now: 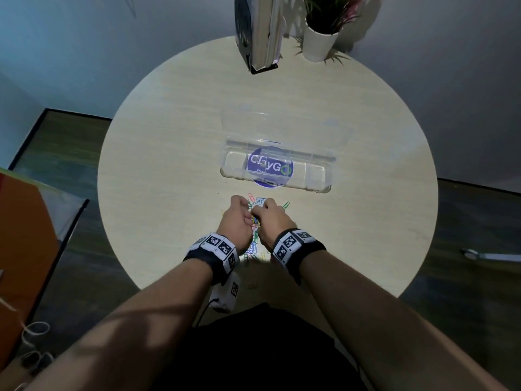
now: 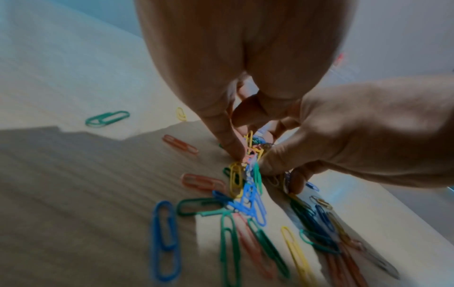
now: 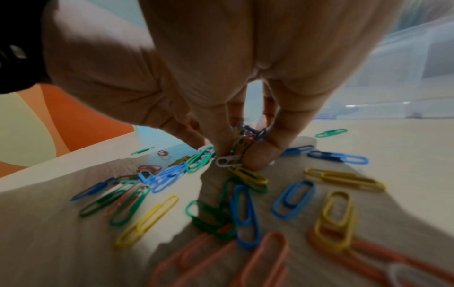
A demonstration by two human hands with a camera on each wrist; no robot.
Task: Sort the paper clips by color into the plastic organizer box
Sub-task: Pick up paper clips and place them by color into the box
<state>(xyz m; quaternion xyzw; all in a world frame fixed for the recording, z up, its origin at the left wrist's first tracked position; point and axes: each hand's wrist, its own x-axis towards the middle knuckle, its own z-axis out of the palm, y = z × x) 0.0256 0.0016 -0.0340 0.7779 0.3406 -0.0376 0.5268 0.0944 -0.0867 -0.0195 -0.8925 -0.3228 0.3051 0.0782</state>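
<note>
The right hand [image 3: 245, 81] pinches a tangle of paper clips [image 3: 242, 143] between thumb and fingertips, and the left hand [image 2: 245, 68] pinches into the same bunch — both low over the round table [image 1: 169, 153]. Loose clips lie scattered around them; the clear organizer box [image 1: 315, 176] sits just beyond, lid open.

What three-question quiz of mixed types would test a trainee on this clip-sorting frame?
1. True or false: the plastic organizer box stands open, with no clips visible inside.
2. Which hands are working in the paper clips? A) left only B) right only C) both
3. Fill in: the right hand pinches a bunch of clips with a ___ one at its lower end.

Key: 1 true; 2 C, the left hand pinches there too; 3 white clip.
</note>
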